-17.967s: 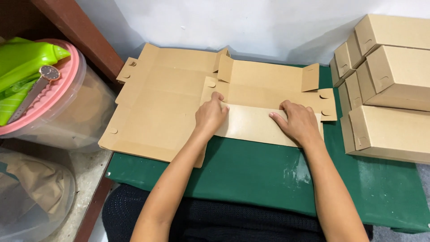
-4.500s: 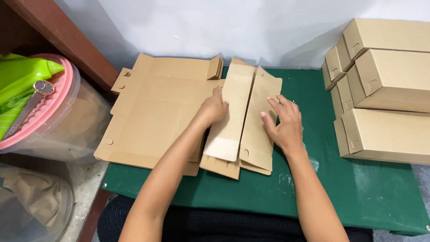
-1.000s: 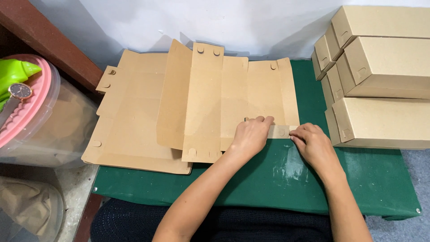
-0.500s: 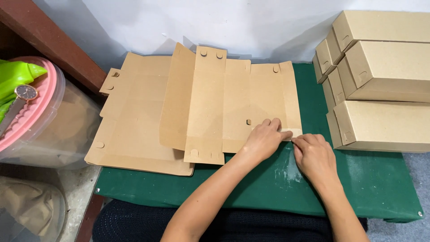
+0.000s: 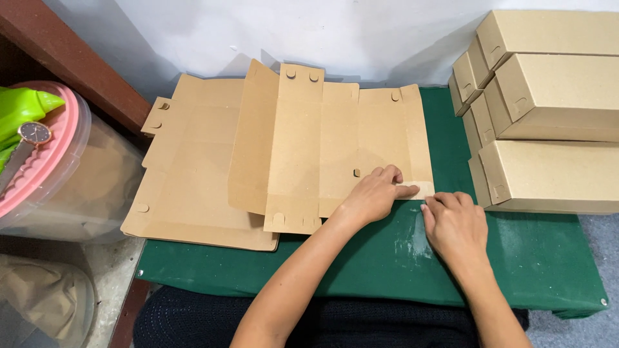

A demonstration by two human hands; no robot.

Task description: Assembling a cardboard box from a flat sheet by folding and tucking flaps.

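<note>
While both hands (image 5: 412, 206) press flat — grasping nothing — on one cardboard blank (image 5: 335, 148), five boxes (image 5: 554, 96) stand beside.

Brown flat cardboard box blank (image 5: 335, 148), unfolded on green mat, left panel tilted up, near-right flap pressed flat

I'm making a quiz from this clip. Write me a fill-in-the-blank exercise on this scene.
1. The left hand presses flat on the unfolded ____ box blank.
2. The table cover is ____ in colour.
3. The finished boxes are stacked on the person's ____ side.
4. A wristwatch lies on the ____ lid of the plastic tub.

Missing words: cardboard; green; right; pink
</note>
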